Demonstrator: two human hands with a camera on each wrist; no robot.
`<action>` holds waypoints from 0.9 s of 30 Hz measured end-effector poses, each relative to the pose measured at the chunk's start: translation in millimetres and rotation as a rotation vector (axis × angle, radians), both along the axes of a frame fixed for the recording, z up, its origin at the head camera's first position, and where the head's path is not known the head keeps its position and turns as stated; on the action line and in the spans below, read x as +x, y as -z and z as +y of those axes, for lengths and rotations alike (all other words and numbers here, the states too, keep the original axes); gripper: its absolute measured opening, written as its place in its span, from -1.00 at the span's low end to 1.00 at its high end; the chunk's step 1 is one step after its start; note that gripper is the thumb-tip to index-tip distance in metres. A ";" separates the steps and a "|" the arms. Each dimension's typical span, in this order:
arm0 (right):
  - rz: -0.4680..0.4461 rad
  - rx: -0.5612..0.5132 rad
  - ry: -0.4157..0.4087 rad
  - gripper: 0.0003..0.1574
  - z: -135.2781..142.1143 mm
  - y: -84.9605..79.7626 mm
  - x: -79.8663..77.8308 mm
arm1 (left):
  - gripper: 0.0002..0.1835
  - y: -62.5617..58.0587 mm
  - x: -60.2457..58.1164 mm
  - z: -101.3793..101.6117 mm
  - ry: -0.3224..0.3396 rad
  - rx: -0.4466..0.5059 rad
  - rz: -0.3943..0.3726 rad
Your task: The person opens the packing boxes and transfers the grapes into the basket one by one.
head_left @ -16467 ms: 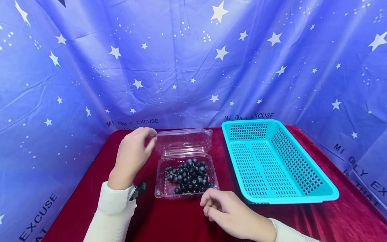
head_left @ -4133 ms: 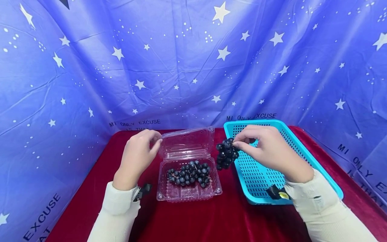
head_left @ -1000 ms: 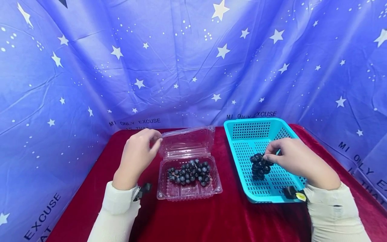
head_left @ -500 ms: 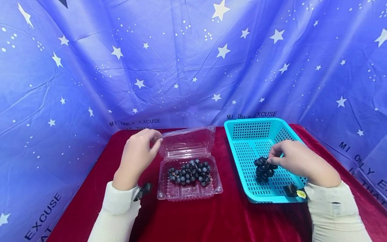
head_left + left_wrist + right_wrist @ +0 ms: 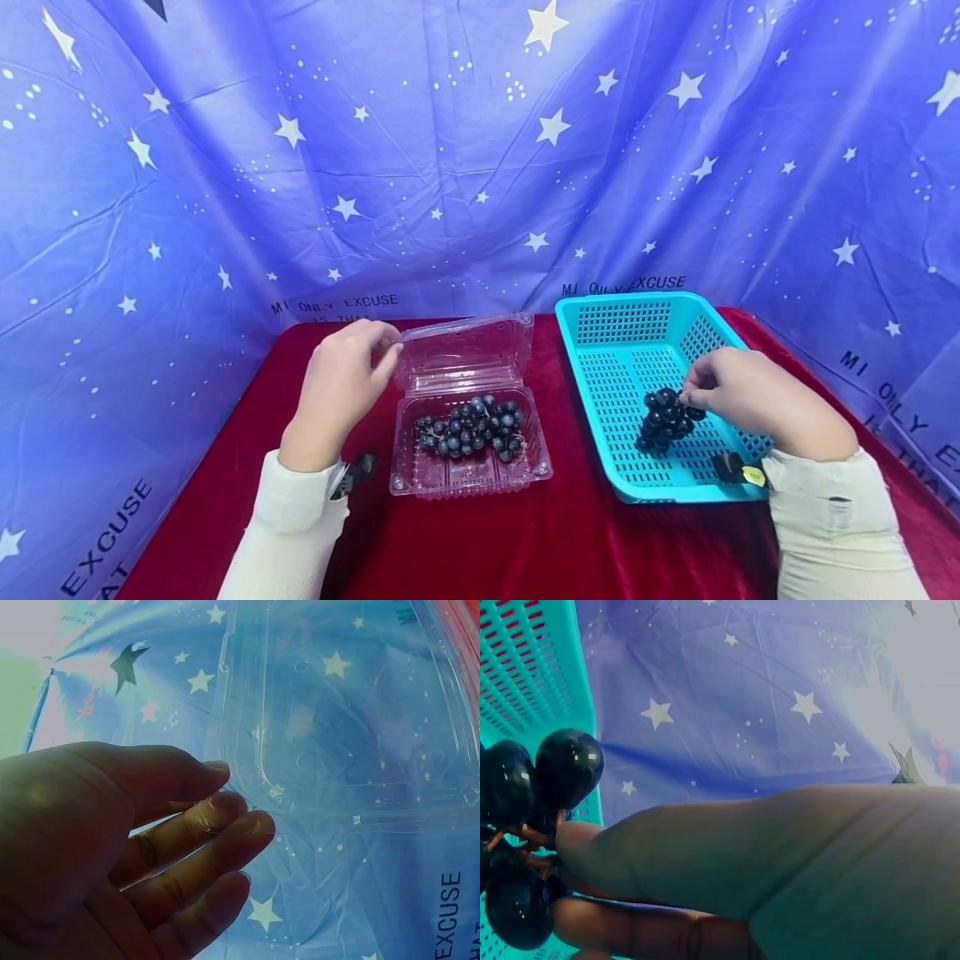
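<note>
In the head view my right hand [image 5: 757, 396] pinches a bunch of dark grapes [image 5: 664, 421] over the turquoise basket's floor; whether the bunch touches the floor I cannot tell. Close up in the right wrist view, thumb and finger grip its brown stem [image 5: 536, 840]. My left hand [image 5: 341, 383] pinches the corner of the raised lid [image 5: 465, 350] of a clear plastic clamshell box [image 5: 401, 467]. The left wrist view shows that lid corner [image 5: 259, 799] between thumb and fingers. More dark grapes [image 5: 476, 429] lie inside the box.
The turquoise perforated basket [image 5: 611, 467] stands right of the box on a red velvet cloth [image 5: 480, 550]. Behind the table hangs a blue star-patterned curtain [image 5: 420, 167]. A small black device [image 5: 726, 467] is strapped at the right wrist.
Earlier, the right hand held the grape bunch between box and basket. Over the last second it has shifted slightly right within the basket. The left hand stays at the lid.
</note>
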State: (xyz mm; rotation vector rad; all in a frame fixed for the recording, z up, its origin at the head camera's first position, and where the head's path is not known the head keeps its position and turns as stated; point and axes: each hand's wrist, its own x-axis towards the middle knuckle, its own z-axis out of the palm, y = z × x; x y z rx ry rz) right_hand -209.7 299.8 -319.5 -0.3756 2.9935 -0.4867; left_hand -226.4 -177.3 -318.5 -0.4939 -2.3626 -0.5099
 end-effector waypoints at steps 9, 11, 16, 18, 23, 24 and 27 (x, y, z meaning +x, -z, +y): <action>-0.052 -0.009 0.051 -0.84 10.5 1.6 -2.7 | -0.94 0.5 -0.2 -0.6 0.000 -0.005 0.014; -0.061 -0.003 0.059 -0.83 13.5 2.0 -3.0 | -0.94 0.6 -0.3 -0.9 0.000 -0.007 0.018; -0.049 0.025 0.060 -0.83 20.6 4.6 -4.9 | -0.94 0.7 -0.5 -0.9 0.002 -0.004 0.014; -0.052 0.032 0.063 -0.82 22.8 5.7 -5.6 | -0.94 0.7 -0.5 -0.8 0.002 -0.002 0.011; -0.058 0.048 0.077 -0.83 27.2 8.2 -6.6 | -0.94 0.7 -0.6 -0.5 0.002 -0.002 0.005; -0.054 0.050 0.078 -0.83 28.1 8.4 -6.6 | -0.95 0.7 -0.6 -0.4 0.002 -0.002 0.005; -0.035 0.065 0.077 -0.84 30.6 9.1 -7.5 | -0.95 0.2 -0.4 0.1 0.003 -0.002 0.005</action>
